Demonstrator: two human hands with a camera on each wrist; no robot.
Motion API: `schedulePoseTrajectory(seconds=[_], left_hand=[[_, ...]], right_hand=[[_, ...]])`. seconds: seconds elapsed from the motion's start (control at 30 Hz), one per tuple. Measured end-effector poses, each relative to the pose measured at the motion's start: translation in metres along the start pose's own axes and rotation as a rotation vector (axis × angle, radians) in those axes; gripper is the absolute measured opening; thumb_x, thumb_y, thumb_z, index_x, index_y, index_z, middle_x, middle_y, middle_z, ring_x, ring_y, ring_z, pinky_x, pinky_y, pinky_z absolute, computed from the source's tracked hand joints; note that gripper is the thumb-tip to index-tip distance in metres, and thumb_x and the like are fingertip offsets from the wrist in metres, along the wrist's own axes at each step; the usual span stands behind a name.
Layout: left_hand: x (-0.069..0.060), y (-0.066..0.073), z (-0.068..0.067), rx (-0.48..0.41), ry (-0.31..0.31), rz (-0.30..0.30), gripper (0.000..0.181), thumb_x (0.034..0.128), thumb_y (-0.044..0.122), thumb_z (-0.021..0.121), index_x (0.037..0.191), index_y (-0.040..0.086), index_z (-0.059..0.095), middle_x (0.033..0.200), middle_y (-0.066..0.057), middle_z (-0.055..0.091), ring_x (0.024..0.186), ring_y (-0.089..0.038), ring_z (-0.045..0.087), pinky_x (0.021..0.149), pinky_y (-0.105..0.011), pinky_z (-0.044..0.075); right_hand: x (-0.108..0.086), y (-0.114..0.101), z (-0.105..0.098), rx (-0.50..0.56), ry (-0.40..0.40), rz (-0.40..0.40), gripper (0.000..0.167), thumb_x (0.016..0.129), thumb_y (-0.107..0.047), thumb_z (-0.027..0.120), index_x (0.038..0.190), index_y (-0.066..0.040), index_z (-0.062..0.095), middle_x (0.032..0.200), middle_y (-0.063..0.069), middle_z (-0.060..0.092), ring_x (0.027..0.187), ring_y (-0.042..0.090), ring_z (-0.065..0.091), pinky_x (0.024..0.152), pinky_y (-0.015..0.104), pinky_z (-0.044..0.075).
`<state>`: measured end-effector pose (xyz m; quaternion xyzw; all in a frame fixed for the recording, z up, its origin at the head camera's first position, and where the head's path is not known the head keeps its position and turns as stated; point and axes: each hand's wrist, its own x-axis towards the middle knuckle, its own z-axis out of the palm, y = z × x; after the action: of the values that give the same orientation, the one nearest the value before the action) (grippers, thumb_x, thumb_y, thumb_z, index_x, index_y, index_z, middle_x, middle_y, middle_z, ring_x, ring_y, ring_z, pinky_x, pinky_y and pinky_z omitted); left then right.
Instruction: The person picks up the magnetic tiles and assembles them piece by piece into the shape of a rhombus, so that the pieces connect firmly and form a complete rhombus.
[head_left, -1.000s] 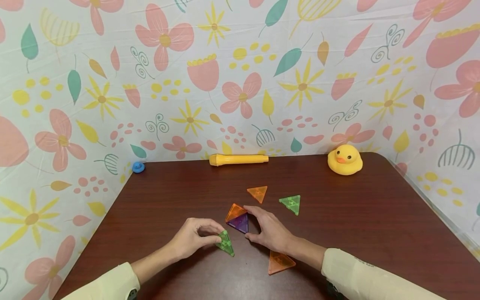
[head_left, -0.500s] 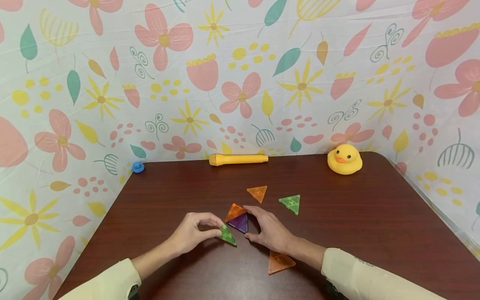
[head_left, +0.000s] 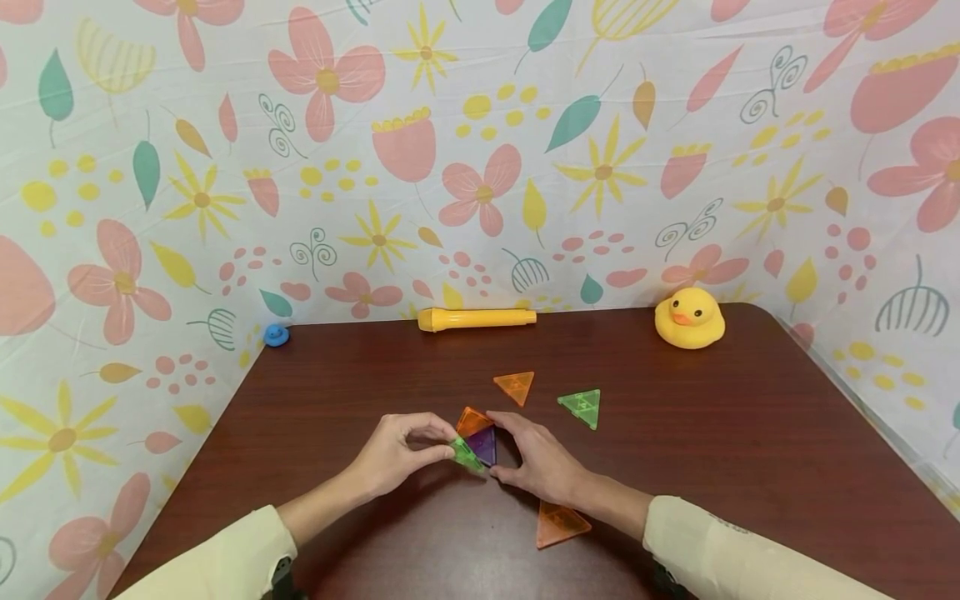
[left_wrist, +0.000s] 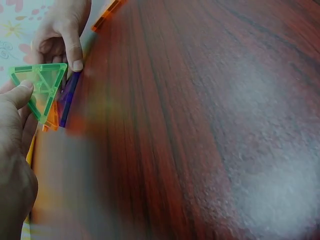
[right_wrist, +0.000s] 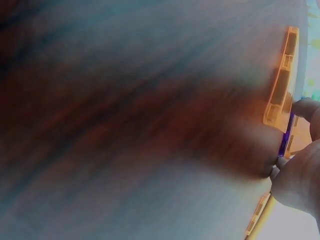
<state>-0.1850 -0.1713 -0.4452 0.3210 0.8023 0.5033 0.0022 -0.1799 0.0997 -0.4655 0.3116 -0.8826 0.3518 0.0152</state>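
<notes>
"On the near side of the right grip [head_left: 546,462]?"
"One orange triangle [head_left: 561,529], on the desk [head_left: 420,554]."
"In the left grip [head_left: 386,457]?"
"One green triangle [head_left: 467,455], pinched."
"In the right?"
"One purple triangle [head_left: 486,446], held between finger and thumb."
"Beyond both?"
"One yellow duck [head_left: 690,321]."

Your held green triangle [head_left: 467,454] hid part of the purple triangle [head_left: 486,447]; the right wrist view cropped your right hand [right_wrist: 302,175] and blurred the bench [right_wrist: 125,125].
</notes>
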Motion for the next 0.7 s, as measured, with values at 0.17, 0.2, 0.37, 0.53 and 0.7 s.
schedulePoseTrajectory(seconds=[0.17, 0.2, 0.37, 0.53, 0.7], left_hand=[[0.004, -0.002, 0.004, 0.013, 0.022, 0.015, 0.015, 0.0944, 0.015, 0.083, 0.107, 0.023, 0.079, 0.103, 0.008, 0.079, 0.098, -0.013, 0.075, 0.088, -0.034, 0.061], [0.004, -0.002, 0.005, 0.013, 0.027, 0.019, 0.015, 0.0945, 0.015, 0.083, 0.107, 0.023, 0.079, 0.103, 0.008, 0.079, 0.098, -0.014, 0.075, 0.088, -0.034, 0.061], [0.007, -0.004, 0.010, 0.022, 0.041, 0.029, 0.016, 0.0940, 0.014, 0.083, 0.107, 0.022, 0.080, 0.103, 0.008, 0.079, 0.098, -0.014, 0.076, 0.088, -0.034, 0.062], [0.009, -0.004, 0.015, 0.020, 0.045, 0.023, 0.016, 0.0935, 0.014, 0.084, 0.106, 0.023, 0.080, 0.102, 0.009, 0.079, 0.098, -0.013, 0.076, 0.088, -0.033, 0.062], [0.009, -0.006, 0.019, -0.004, 0.055, 0.019, 0.014, 0.0929, 0.013, 0.083, 0.106, 0.018, 0.080, 0.101, 0.005, 0.080, 0.096, -0.015, 0.077, 0.087, -0.033, 0.062]], right_hand=[[0.000, 0.000, 0.000, -0.002, -0.001, 0.000, 0.078, 0.086, -0.009, 0.090, 0.151, 0.007, 0.049, 0.148, 0.021, 0.058, 0.132, 0.035, 0.061, 0.106, 0.050, 0.052], [0.000, 0.000, 0.000, -0.003, -0.001, 0.000, 0.078, 0.086, -0.009, 0.090, 0.151, 0.007, 0.050, 0.148, 0.021, 0.058, 0.132, 0.035, 0.061, 0.106, 0.051, 0.052], [0.000, 0.000, 0.000, -0.007, -0.002, 0.003, 0.078, 0.086, -0.010, 0.090, 0.151, 0.007, 0.050, 0.148, 0.021, 0.058, 0.133, 0.036, 0.060, 0.107, 0.051, 0.051], [0.000, 0.000, -0.001, -0.006, -0.003, 0.006, 0.078, 0.087, -0.010, 0.090, 0.151, 0.007, 0.050, 0.149, 0.022, 0.057, 0.135, 0.037, 0.059, 0.107, 0.052, 0.051], [0.000, -0.001, -0.001, -0.002, -0.003, 0.005, 0.078, 0.087, -0.010, 0.089, 0.151, 0.007, 0.050, 0.149, 0.022, 0.058, 0.135, 0.037, 0.059, 0.107, 0.052, 0.051]])
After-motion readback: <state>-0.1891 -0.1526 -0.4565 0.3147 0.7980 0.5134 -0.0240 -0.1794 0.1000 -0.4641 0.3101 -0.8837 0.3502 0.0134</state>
